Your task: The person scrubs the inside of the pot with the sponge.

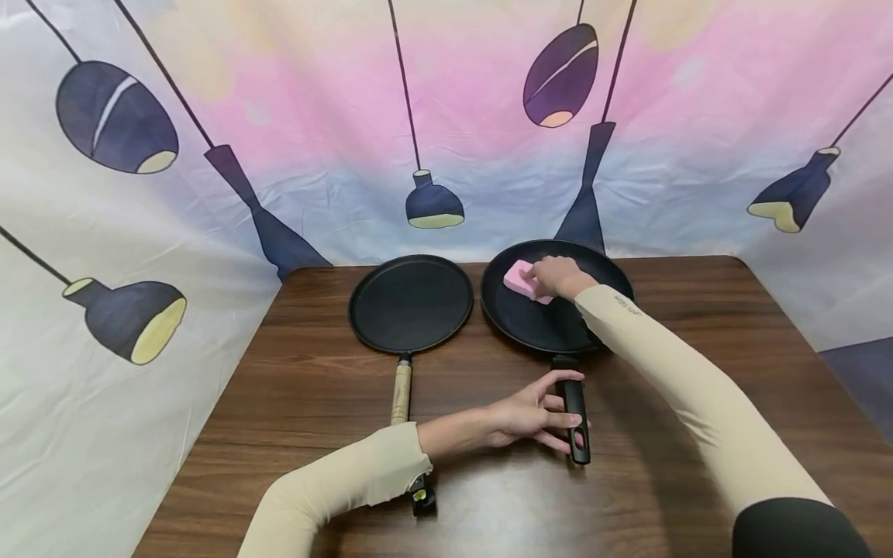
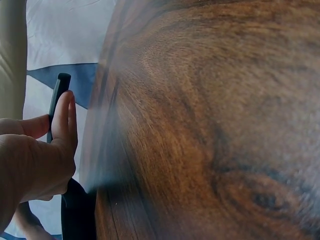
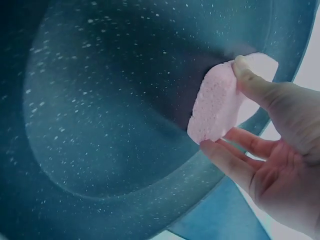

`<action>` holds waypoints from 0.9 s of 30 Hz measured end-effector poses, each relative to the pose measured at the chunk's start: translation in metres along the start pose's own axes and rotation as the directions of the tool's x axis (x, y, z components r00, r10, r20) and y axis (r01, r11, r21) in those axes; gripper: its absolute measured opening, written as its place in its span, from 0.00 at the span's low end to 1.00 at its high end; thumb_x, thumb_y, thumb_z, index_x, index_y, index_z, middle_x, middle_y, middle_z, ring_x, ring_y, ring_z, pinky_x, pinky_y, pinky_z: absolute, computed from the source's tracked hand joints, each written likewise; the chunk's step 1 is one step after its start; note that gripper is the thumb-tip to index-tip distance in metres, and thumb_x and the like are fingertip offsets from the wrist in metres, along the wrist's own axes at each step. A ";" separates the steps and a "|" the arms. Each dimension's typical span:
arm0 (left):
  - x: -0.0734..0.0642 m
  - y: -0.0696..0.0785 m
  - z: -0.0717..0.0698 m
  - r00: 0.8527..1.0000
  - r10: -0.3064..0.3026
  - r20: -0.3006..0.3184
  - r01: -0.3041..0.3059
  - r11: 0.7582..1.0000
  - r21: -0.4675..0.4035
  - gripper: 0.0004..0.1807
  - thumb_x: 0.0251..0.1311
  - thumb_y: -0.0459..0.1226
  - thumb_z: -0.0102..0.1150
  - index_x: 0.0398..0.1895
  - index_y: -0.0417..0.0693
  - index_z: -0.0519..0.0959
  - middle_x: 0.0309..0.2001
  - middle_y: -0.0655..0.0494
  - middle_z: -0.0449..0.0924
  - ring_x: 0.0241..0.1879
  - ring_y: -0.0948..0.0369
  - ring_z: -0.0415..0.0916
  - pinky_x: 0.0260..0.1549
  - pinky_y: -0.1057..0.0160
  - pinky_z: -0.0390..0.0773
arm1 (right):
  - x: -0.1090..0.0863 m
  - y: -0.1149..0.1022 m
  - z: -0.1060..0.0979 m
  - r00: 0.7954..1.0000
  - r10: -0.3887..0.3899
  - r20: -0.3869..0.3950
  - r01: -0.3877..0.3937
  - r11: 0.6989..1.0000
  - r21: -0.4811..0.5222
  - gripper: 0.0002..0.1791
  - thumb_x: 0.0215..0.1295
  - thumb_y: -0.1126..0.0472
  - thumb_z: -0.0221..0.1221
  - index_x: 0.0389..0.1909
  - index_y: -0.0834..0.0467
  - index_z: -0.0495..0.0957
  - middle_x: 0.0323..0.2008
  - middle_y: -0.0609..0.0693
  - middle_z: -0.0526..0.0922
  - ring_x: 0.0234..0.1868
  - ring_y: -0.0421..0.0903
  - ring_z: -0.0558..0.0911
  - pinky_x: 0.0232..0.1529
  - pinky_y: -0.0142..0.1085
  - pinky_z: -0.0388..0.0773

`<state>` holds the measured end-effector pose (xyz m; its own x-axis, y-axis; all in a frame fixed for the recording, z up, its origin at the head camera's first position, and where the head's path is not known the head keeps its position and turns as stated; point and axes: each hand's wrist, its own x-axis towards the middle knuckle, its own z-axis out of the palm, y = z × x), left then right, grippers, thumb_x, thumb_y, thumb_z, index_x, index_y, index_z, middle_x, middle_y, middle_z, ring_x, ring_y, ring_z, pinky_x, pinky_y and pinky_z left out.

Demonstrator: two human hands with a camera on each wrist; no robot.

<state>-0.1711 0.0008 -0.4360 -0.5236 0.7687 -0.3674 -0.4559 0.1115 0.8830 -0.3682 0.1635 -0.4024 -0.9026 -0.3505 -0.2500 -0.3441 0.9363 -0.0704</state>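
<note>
Right hand (image 1: 558,277) pinching a pink sponge (image 1: 517,280) inside the larger black pan (image 1: 515,316), left hand (image 1: 522,415) gripping that pan's handle (image 1: 575,403), smaller light-handled pan (image 1: 412,302) just beside, brown surface (image 1: 307,387) beneath, lamp-patterned cloth (image 1: 314,116) behind.

Over on the counter (image 1: 307,380), a round black frying pan (image 1: 544,329) sits right of the middle at the back edge, open side up. Its floor is broad and flat, its wall slopes outward, and pale specks dot the dark surface. The straight black handle (image 1: 574,399) points toward the near side, with a long slot by its tip. Inside the pan, left of centre, is a held pink sponge (image 1: 517,280), a thick, porous block with rounded corners.
</note>
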 end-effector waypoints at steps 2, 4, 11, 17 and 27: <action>0.000 -0.001 0.000 1.000 -0.005 0.005 0.005 1.000 -0.001 0.35 0.73 0.27 0.53 0.78 0.58 0.57 0.48 0.49 0.80 0.52 0.43 0.84 0.48 0.46 0.88 | -0.008 -0.002 0.003 0.999 -0.046 0.006 0.046 0.999 -0.001 0.33 0.68 0.57 0.67 0.73 0.54 0.70 0.67 0.67 0.74 0.62 0.62 0.76 0.64 0.57 0.77; 0.001 -0.001 0.000 1.000 -0.008 0.008 0.008 1.000 0.000 0.36 0.73 0.27 0.54 0.78 0.58 0.56 0.48 0.50 0.80 0.54 0.40 0.83 0.49 0.46 0.87 | -0.018 -0.005 0.005 0.996 -0.091 0.007 0.091 0.996 0.009 0.32 0.67 0.59 0.68 0.71 0.54 0.72 0.65 0.67 0.76 0.59 0.61 0.78 0.62 0.55 0.78; 0.001 0.002 0.001 1.000 -0.019 0.000 0.019 1.000 -0.007 0.35 0.73 0.27 0.54 0.77 0.60 0.58 0.49 0.48 0.81 0.50 0.45 0.84 0.50 0.45 0.87 | -0.052 -0.014 0.008 0.974 -0.216 0.063 0.215 0.976 0.033 0.29 0.64 0.66 0.69 0.67 0.53 0.78 0.61 0.64 0.79 0.63 0.61 0.77 0.60 0.51 0.81; 0.000 0.002 0.000 1.000 -0.020 -0.006 0.020 0.999 -0.027 0.35 0.72 0.26 0.54 0.77 0.59 0.59 0.48 0.48 0.81 0.46 0.48 0.84 0.50 0.43 0.86 | -0.066 -0.021 0.006 0.969 -0.221 0.113 0.213 0.974 0.081 0.29 0.63 0.71 0.68 0.65 0.55 0.79 0.65 0.63 0.78 0.62 0.56 0.79 0.55 0.46 0.84; 0.002 0.001 0.001 1.000 -0.024 -0.001 0.024 0.999 -0.030 0.35 0.73 0.27 0.54 0.77 0.60 0.58 0.47 0.49 0.80 0.44 0.52 0.85 0.48 0.46 0.87 | -0.039 -0.013 0.001 0.987 -0.143 0.067 0.131 0.978 0.160 0.30 0.61 0.71 0.69 0.66 0.58 0.78 0.64 0.64 0.78 0.55 0.55 0.84 0.52 0.44 0.87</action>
<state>-0.1716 0.0030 -0.4355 -0.5129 0.7652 -0.3891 -0.4900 0.1113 0.8646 -0.3283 0.1654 -0.3922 -0.8245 -0.4787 -0.3016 -0.4135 0.8737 -0.2562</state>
